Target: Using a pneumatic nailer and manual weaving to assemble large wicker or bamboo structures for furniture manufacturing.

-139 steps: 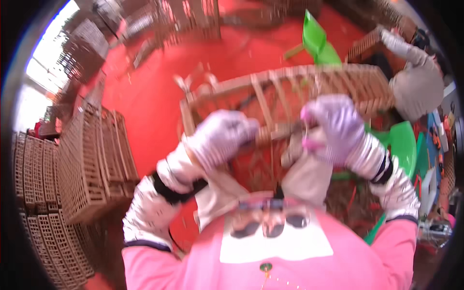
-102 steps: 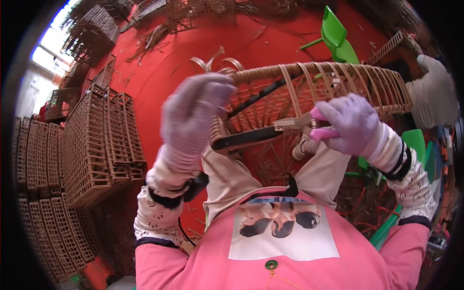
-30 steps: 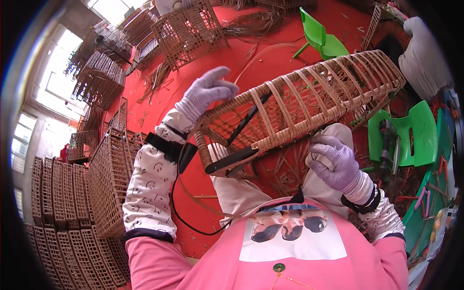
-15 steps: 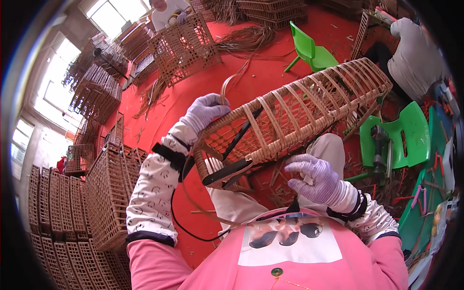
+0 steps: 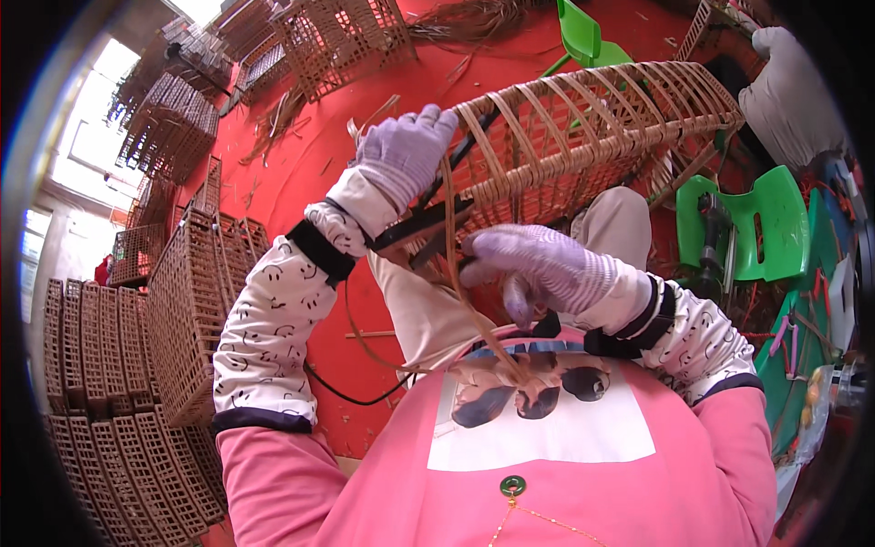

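Fingers of the left hand point(image 5: 401, 155) curl, grasping what I cannot tell, and those of the right hand point(image 5: 547, 263) hang loosely parted, released, all by the left end of a long wicker basket point(image 5: 588, 157) slanting before the person's legs point(image 5: 415, 305), a thin tan strip point(image 5: 451, 228) passing close to both.

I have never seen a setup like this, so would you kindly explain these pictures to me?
No machine is at work: a fisheye camera, worn on the head of a person in pink, looks down and bends straight edges. The person's gloved left hand is at the rim of a woven basket; exactly what it grasps is hidden. The gloved right hand, thumb apart from the fingers, is beside a long tan strip. On the right, a dark power tool rests on a green chair.
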`<state>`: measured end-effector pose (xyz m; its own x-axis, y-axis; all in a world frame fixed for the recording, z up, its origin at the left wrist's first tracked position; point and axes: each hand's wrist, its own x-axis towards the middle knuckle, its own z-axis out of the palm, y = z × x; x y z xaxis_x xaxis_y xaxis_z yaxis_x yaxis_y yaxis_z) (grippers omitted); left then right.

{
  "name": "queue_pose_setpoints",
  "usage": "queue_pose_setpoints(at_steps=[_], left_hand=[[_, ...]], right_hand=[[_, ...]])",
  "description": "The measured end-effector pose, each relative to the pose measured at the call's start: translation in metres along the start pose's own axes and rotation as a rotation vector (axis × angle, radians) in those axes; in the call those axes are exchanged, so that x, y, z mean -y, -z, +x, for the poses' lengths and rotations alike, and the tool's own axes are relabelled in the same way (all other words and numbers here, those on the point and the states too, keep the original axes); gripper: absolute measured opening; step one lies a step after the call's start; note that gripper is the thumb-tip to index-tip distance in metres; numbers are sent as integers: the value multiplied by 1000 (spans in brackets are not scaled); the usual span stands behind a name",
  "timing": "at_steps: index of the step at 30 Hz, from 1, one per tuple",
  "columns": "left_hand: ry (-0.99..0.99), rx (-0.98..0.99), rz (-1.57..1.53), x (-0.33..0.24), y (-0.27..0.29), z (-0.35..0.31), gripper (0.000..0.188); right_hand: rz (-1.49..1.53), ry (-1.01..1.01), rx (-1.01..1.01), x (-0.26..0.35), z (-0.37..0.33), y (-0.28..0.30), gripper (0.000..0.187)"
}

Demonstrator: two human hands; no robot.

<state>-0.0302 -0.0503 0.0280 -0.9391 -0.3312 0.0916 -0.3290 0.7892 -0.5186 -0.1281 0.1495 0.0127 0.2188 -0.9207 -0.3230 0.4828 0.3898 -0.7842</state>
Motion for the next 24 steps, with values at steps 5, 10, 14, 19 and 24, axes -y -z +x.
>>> queue_pose_setpoints(at_steps=[5,10,14,19,24], left_hand=[[95,-158,-80,-1,-16,-4,44],[165,-278,-209,6,-22,-11,36],[320,-370,-768,-3,-6,-4,45],[243,31,-1588,-5,43,-68,41],[194,149,-1466,-16,22,-66,31]], right_hand=[[-222,-24,19,-44,23,11,37],[-254,-382,142,-26,2,-4,28],[-432,-19,175,-41,-10,26,28],[-830,479,-125,-14,20,24,32],[-1180,494,-242,-4,38,9,32]])
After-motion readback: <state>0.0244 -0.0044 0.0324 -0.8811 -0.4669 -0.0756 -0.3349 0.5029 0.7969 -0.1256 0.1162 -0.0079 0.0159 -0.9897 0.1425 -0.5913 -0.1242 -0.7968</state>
